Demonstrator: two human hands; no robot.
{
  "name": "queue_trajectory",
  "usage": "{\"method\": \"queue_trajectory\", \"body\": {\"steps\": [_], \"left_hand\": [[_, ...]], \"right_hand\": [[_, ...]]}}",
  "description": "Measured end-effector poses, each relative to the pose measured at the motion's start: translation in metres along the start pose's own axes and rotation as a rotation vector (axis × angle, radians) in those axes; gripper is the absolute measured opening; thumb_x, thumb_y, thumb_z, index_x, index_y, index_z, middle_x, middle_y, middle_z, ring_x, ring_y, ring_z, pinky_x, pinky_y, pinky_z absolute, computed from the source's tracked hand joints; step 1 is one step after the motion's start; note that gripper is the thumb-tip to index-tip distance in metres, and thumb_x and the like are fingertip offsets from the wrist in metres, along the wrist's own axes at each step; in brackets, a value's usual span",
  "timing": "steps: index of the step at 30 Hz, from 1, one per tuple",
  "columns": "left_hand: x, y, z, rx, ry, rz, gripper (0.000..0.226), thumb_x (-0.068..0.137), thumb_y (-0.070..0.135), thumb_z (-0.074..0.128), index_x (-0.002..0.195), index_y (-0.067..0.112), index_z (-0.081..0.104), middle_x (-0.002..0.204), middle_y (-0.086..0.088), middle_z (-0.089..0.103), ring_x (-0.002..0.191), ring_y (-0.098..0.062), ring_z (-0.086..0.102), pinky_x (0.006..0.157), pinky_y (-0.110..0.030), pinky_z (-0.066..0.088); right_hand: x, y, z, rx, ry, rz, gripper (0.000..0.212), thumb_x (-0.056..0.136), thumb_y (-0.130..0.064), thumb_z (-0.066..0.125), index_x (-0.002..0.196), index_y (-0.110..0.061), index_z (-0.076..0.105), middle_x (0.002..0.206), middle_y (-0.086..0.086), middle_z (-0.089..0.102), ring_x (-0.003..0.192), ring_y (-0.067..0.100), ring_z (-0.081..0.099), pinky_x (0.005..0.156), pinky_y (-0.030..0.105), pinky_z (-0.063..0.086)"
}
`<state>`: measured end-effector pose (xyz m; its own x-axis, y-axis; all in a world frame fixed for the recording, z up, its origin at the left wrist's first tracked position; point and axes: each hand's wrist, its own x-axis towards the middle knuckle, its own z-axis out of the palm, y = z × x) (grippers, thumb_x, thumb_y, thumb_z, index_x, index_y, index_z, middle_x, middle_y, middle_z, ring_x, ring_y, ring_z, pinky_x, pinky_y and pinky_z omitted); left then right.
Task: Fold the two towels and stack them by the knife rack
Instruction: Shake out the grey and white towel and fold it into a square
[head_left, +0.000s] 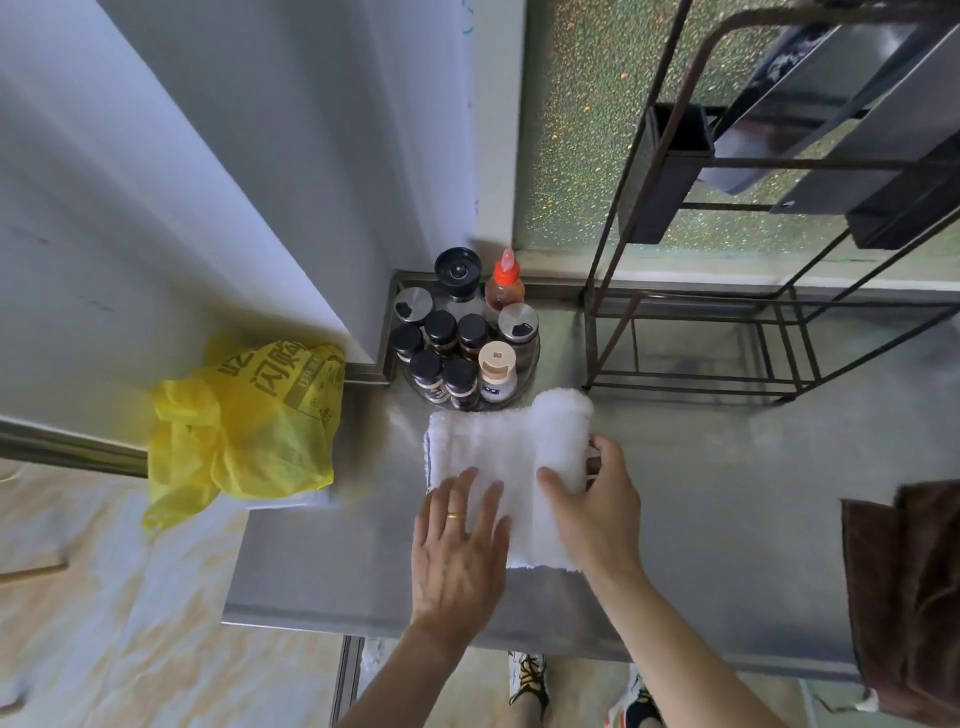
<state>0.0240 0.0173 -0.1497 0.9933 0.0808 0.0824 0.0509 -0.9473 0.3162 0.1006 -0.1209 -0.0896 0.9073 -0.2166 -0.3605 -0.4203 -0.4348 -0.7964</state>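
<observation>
A white towel (506, 447) lies partly folded on the steel counter (337, 561), just in front of the spice bottles. My left hand (457, 551) rests flat on its near left part, fingers spread. My right hand (592, 499) grips the towel's right edge, thumb on top and fingers curled around the side. A brown towel (904, 587) hangs over the counter's right front edge, apart from both hands. The dark metal knife rack (727, 312) stands at the back right of the counter, behind the white towel.
A round tray of spice bottles (462, 348) sits in the back corner, touching the white towel's far edge. A yellow plastic bag (244, 421) lies at the counter's left end beside a white wall. My feet show below the counter's front edge.
</observation>
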Motion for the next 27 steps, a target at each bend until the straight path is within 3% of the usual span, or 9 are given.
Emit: {"method": "queue_trajectory", "body": {"steps": [3, 6, 9, 12, 15, 18, 21, 24, 27], "left_hand": [[-0.004, -0.006, -0.008, -0.415, 0.164, -0.358, 0.027, 0.102, 0.026, 0.047, 0.122, 0.025, 0.065, 0.129, 0.003, 0.058, 0.114, -0.02, 0.051, 0.096, -0.046, 0.046], [0.007, -0.017, -0.018, -0.791, 0.227, -0.663, 0.034, 0.106, 0.035, 0.036, 0.123, 0.03, 0.064, 0.126, 0.014, 0.064, 0.12, -0.006, 0.054, 0.106, -0.041, 0.044], [0.016, -0.024, -0.022, -1.035, 0.163, -0.77, 0.04, 0.1, 0.052, 0.035, 0.116, 0.037, 0.068, 0.122, 0.014, 0.07, 0.12, -0.007, 0.06, 0.108, -0.04, 0.046], [0.018, -0.034, -0.019, -1.059, 0.126, -0.802, 0.029, 0.102, 0.048, 0.041, 0.108, 0.043, 0.069, 0.113, 0.021, 0.072, 0.113, -0.004, 0.064, 0.101, -0.033, 0.05], [0.019, -0.04, -0.024, -0.903, 0.128, -0.71, 0.02, 0.1, 0.042, 0.046, 0.111, 0.044, 0.062, 0.106, 0.023, 0.071, 0.11, -0.011, 0.066, 0.087, -0.021, 0.051], [0.027, -0.047, -0.026, -0.647, 0.193, -0.373, 0.034, 0.103, 0.031, 0.043, 0.135, 0.03, 0.056, 0.141, 0.008, 0.056, 0.134, -0.011, 0.049, 0.107, -0.029, 0.042], [0.042, -0.058, -0.013, -0.497, 0.019, -0.063, 0.044, 0.107, 0.027, 0.031, 0.15, 0.025, 0.043, 0.164, -0.001, 0.032, 0.152, -0.015, 0.027, 0.118, -0.037, 0.036], [0.043, -0.071, 0.003, -0.346, -0.072, -0.026, 0.051, 0.108, 0.032, 0.031, 0.158, 0.028, 0.024, 0.169, -0.004, 0.017, 0.155, -0.017, 0.019, 0.119, -0.042, 0.034], [0.034, -0.079, 0.016, -0.248, -0.088, -0.036, 0.056, 0.108, 0.035, 0.027, 0.161, 0.026, 0.011, 0.169, -0.006, 0.016, 0.156, -0.014, 0.013, 0.12, -0.038, 0.031]], "right_hand": [[-0.018, -0.011, 0.028, -0.091, 0.024, -0.154, 0.061, 0.075, -0.025, 0.077, 0.129, -0.019, 0.05, 0.114, 0.001, 0.065, 0.101, 0.021, 0.062, 0.087, 0.036, 0.051], [-0.032, -0.019, 0.056, -0.154, -0.007, -0.223, 0.063, 0.074, -0.022, 0.075, 0.131, -0.018, 0.048, 0.12, 0.001, 0.061, 0.108, 0.021, 0.059, 0.089, 0.034, 0.049], [-0.04, -0.018, 0.081, -0.209, -0.073, -0.264, 0.063, 0.075, -0.027, 0.073, 0.132, -0.018, 0.048, 0.114, 0.0, 0.06, 0.105, 0.021, 0.06, 0.086, 0.037, 0.052], [-0.044, -0.013, 0.096, -0.217, -0.23, -0.313, 0.064, 0.08, -0.021, 0.072, 0.139, -0.014, 0.047, 0.11, 0.002, 0.059, 0.103, 0.02, 0.061, 0.089, 0.037, 0.053], [-0.042, -0.001, 0.101, -0.24, -0.271, -0.399, 0.059, 0.082, -0.015, 0.066, 0.139, -0.008, 0.051, 0.109, 0.007, 0.063, 0.101, 0.023, 0.063, 0.088, 0.039, 0.056], [-0.037, 0.005, 0.1, -0.256, -0.346, -0.449, 0.034, 0.087, -0.016, 0.06, 0.121, -0.013, 0.062, 0.102, 0.002, 0.068, 0.096, 0.019, 0.064, 0.082, 0.035, 0.055], [-0.032, 0.007, 0.086, -0.223, -0.297, -0.48, 0.021, 0.085, -0.013, 0.053, 0.1, -0.016, 0.067, 0.094, 0.001, 0.072, 0.09, 0.022, 0.067, 0.076, 0.033, 0.052], [-0.016, 0.017, 0.071, -0.372, -0.033, -0.661, 0.036, 0.09, -0.009, 0.056, 0.125, -0.015, 0.062, 0.132, 0.006, 0.062, 0.124, 0.025, 0.053, 0.105, 0.039, 0.044], [0.01, 0.029, 0.069, -0.589, -0.185, -0.685, 0.06, 0.102, -0.036, 0.041, 0.157, -0.021, 0.022, 0.167, 0.008, 0.014, 0.155, 0.025, 0.01, 0.124, 0.039, 0.018]]}}
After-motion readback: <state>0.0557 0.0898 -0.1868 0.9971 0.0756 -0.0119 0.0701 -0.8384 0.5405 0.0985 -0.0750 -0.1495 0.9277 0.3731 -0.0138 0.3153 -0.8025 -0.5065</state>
